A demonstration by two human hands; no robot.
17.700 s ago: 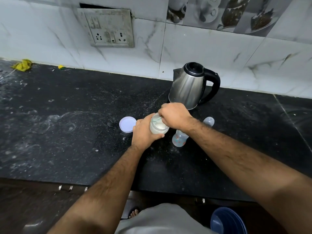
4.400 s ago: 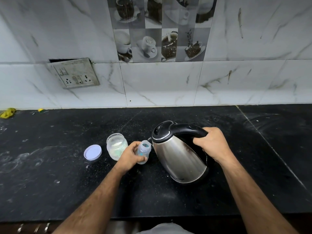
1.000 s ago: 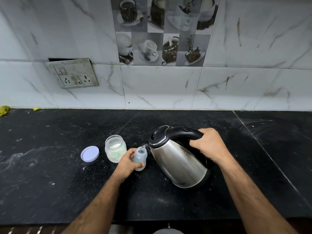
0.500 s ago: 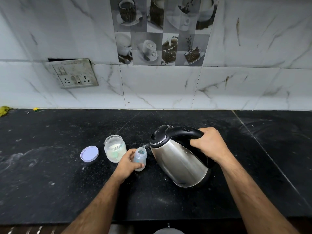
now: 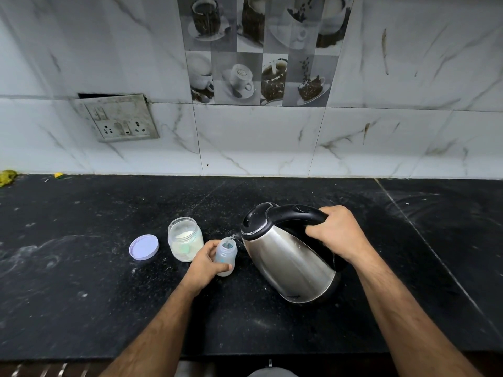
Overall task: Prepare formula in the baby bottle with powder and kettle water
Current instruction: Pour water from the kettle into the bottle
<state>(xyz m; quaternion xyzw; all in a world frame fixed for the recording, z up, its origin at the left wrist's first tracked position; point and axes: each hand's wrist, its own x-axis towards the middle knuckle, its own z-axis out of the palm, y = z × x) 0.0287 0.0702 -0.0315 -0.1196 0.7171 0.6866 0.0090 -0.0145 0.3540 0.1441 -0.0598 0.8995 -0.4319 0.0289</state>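
Observation:
A small clear baby bottle [image 5: 225, 254] stands open on the black counter [image 5: 81, 268], with my left hand [image 5: 202, 263] wrapped around it. My right hand [image 5: 336, 232] grips the black handle of a steel kettle [image 5: 285, 257], which is tilted left and lifted off the counter. Its spout sits just over the bottle's mouth and a thin stream of water runs in. An open glass jar of white powder [image 5: 185, 238] stands just left of the bottle.
The jar's pale lilac lid [image 5: 144, 247] lies flat to the left of the jar. A tiled wall with a socket plate [image 5: 119, 119] closes the back. Yellow scraps [image 5: 6, 176] lie at the far left. The counter's front edge runs below my forearms.
The kettle has stayed tilted over the bottle, its spout at the bottle's mouth with water running. Both hands keep the same grips and places.

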